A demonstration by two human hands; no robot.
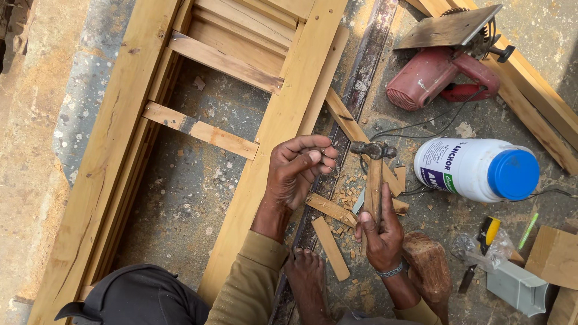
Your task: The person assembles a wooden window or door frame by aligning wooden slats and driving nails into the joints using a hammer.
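Note:
My right hand (380,232) grips the wooden handle of a hammer (374,174), its metal head pointing away from me. My left hand (298,170) rests on the right rail of a wooden frame (265,150), fingers pinched together near the hammer head; whether they hold something small I cannot tell. A long metal bar (361,78) runs beside the frame, under the hands. My bare foot (307,280) presses near the bar.
A red circular saw (442,69) lies at the top right, its cord trailing down. A white plastic bottle with a blue cap (478,168) lies on its side. Wood scraps and chips (331,210), a yellow-handled tool (484,238), a grey box (518,287).

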